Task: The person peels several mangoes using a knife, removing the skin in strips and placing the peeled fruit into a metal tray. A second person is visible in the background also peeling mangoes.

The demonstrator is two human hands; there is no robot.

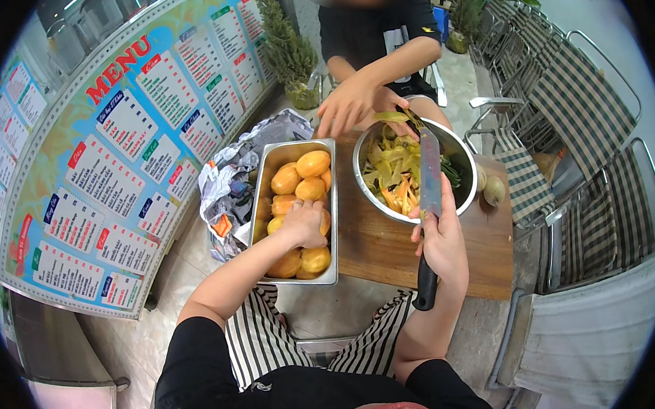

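Observation:
My left hand [305, 223] reaches into a steel pan [337, 205] of peeled orange-yellow fruit [313, 163], its fingers down among the fruit; whether they grip a piece is hidden. My right hand [444, 234] holds a kitchen knife [431, 177] with a black handle, blade pointing away from me, above the near right side of a steel bowl [470, 202]. Green and orange peels [389, 160] fill much of the bowl. A co-worker's hands [362, 102] are at the bowl's far side, with a strip of green peel by the fingers.
The pan and bowl stand on a wooden table [369, 252]. Two round pale fruits [493, 191] lie right of the bowl. A crumpled plastic bag [233, 182] is left of the pan. A large menu board [140, 137] stands at left, folding chairs [584, 102] at right, a potted plant [300, 56] behind.

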